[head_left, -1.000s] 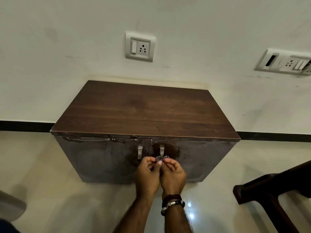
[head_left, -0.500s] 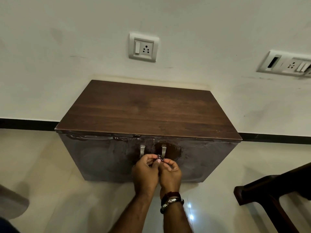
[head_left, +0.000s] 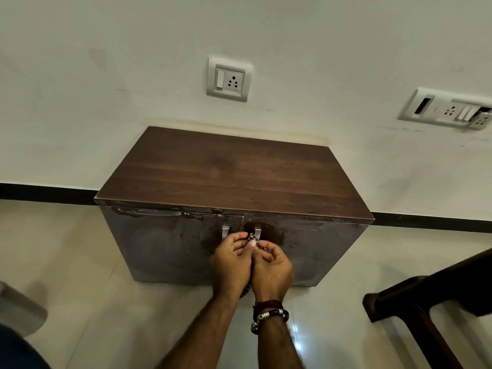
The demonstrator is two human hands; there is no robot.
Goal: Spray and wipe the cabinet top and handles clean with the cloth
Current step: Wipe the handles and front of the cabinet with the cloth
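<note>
— What differs from half a second ago?
— Little. Both hands have stayed pressed together at the cabinet front, and the view has shifted a touch, so the cabinet sits further right in the frame.
— The hands?
— Two. The left hand (head_left: 231, 265) and the right hand (head_left: 272, 270) have their fingers curled round a small patterned cloth (head_left: 252, 238), bunched between them just under the right handle (head_left: 257, 233). The right wrist wears two bracelets (head_left: 270, 314).
— Handles?
— Two metal ones: the left handle (head_left: 225, 234) just beside the left hand's knuckles, and the right one touching the cloth.
— The cabinet?
— One dark cabinet (head_left: 165, 246) on the floor, its two doors smeared; its wooden cabinet top (head_left: 234, 171) is against the wall.
— Farther?
— Two socket plates: one wall socket (head_left: 229, 79) above the cabinet, one wider switch panel (head_left: 450, 110) far right. A dark wooden furniture piece (head_left: 431, 304) stands near right.
</note>
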